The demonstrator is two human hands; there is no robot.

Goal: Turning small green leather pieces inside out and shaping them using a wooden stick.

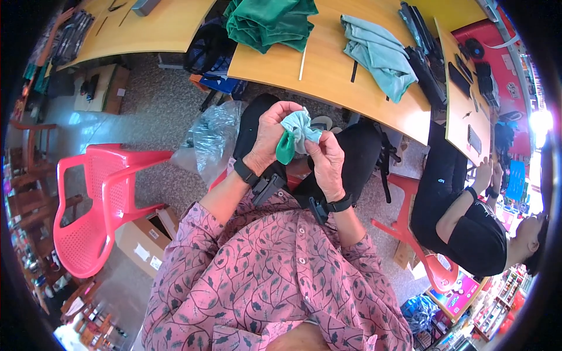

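Observation:
Above my lap, both hands hold a small bunched piece of cloth [300,132], pale teal with a dark green part hanging on its left side. My left hand [266,138] pinches its left edge, with the fingers curled behind the folds. The thumb and fingers of my right hand [328,162] close on its lower right edge. On the table ahead lie a folded pile of dark green velvety cloth [270,28] and a crumpled pale teal cloth [379,57]. Each wrist wears a black strap with a small device.
A yellow wooden table [328,76] spans the front, its near edge beyond my knees. To the left are a pink plastic chair [105,193], a cardboard box [143,237] and a clear plastic bag [212,137]. A seated person in black [468,234] is close on the right.

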